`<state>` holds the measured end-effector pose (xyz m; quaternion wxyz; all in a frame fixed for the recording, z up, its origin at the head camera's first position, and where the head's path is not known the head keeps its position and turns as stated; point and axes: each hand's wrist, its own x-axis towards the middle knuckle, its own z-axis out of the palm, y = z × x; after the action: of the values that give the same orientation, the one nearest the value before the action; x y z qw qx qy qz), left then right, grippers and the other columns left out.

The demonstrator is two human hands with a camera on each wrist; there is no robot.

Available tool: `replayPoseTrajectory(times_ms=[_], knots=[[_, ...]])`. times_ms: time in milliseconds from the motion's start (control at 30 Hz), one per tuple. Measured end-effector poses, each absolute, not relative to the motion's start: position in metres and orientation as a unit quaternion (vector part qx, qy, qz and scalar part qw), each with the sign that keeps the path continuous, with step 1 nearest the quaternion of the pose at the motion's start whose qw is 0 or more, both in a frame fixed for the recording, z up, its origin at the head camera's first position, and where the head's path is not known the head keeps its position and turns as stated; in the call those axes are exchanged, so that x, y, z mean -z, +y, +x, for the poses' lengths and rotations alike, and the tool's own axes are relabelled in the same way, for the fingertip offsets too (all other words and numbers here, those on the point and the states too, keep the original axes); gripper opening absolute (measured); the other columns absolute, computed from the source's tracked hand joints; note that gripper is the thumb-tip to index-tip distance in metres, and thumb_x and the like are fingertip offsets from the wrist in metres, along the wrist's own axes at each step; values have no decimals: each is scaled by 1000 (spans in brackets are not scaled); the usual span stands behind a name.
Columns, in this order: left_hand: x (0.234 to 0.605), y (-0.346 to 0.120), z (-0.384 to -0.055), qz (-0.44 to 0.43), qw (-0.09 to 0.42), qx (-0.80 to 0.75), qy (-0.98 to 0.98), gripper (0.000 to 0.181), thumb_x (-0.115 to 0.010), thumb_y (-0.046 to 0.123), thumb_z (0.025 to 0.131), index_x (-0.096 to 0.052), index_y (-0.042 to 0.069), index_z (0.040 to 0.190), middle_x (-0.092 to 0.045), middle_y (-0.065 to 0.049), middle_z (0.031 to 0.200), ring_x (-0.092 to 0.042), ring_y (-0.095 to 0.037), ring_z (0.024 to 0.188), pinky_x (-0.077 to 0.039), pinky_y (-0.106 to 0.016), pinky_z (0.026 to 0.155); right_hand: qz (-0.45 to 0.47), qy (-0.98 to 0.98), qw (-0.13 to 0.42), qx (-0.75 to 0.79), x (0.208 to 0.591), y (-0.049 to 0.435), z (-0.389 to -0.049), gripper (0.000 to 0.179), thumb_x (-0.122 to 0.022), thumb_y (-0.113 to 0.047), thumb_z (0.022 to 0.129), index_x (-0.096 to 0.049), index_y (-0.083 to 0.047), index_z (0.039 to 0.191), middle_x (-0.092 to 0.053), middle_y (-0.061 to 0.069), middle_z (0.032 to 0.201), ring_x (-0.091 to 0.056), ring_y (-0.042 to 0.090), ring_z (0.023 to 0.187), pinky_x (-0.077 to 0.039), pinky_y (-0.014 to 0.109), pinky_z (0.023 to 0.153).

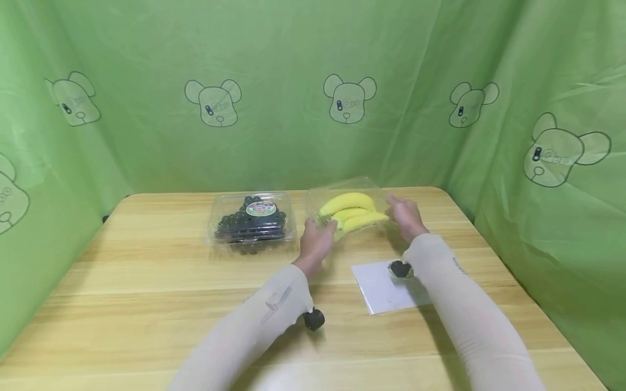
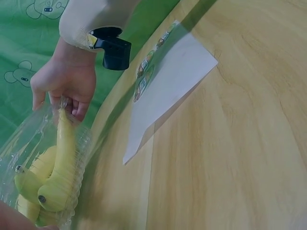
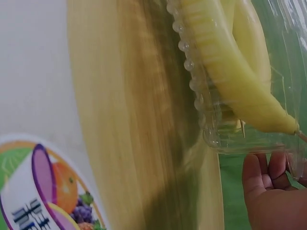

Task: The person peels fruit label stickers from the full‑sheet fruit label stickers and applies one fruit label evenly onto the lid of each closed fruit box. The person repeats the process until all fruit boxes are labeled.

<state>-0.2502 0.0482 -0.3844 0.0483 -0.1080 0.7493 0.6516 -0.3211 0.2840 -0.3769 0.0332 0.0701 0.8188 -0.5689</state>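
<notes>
A clear plastic clamshell box with yellow bananas inside is tilted above the far part of the table, held between both hands. My left hand grips its near left corner; only a sliver of that hand shows in the left wrist view. At the opposite end my right hand pinches the edge, thumb and fingers around the plastic in the left wrist view. In the right wrist view, the box's beaded rim hangs over the table, and fingers of the right hand are at its corner.
To the left stands a second clear box of dark grapes, bearing an oval label. White paper with round fruit stickers lies under the right forearm. Green curtains surround the wooden table.
</notes>
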Motion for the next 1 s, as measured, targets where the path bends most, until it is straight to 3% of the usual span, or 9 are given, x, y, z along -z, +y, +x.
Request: replayPoseTrajectory(times_ms=[300,500,733,1000], knots=[[381,43,-250,-102,47,-643,758,81,-58,45,93,-19,10,154,-34,-17,152,-35,-37,136,-30,-51,111,52,811,39,581,371,282,-317,69,-34,-46,104,-23,5,149,-30,29,149,-31,43,136,-22,52,115],[377,39,-248,-93,48,-637,764,82,-59,47,92,-20,9,154,-33,-17,152,-34,-37,136,-29,-51,112,39,810,21,585,369,281,-315,65,-33,-41,105,-30,13,142,-35,32,146,-34,43,135,-27,50,113],[372,34,-247,-80,46,-632,769,81,-58,48,92,-21,10,154,-36,-16,151,-37,-37,134,-31,-52,110,17,786,33,617,367,281,-312,67,-28,-40,106,-17,12,147,-29,32,149,-30,41,138,-23,47,115],[364,25,-247,-84,49,-631,770,81,-58,50,92,-23,9,153,-39,-16,149,-41,-36,131,-32,-52,110,-2,773,41,633,362,279,-307,68,-24,-41,106,-16,12,147,-29,33,148,-31,43,137,-23,48,115]])
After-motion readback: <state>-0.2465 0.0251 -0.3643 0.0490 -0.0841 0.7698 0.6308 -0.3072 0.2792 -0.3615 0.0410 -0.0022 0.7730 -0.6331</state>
